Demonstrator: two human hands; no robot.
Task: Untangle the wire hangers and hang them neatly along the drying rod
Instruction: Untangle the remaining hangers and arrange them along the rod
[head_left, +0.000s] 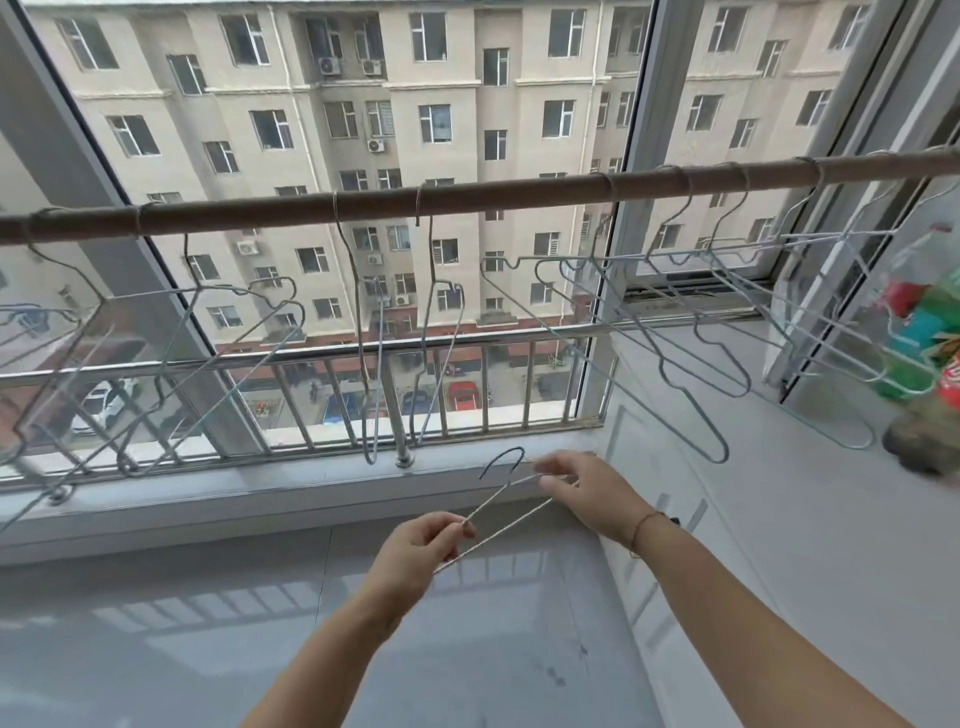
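Note:
A brown drying rod (483, 200) runs across the window from left to right. Several grey wire hangers hang from it by their hooks: a group at the left (171, 358), two narrow ones in the middle (376, 364), and a bunch at the right (691, 322) whose wires overlap. Below the rod I hold one loose wire hanger (506, 512) flat, hook pointing up toward the sill. My left hand (415, 551) pinches its near end. My right hand (587, 491) grips its far end by the hook's base.
A metal railing (322, 395) stands outside the window glass. A white sill (260, 499) runs under it and a white counter (779, 519) stretches to the right. Coloured plastic bottles (930, 343) stand at the far right edge.

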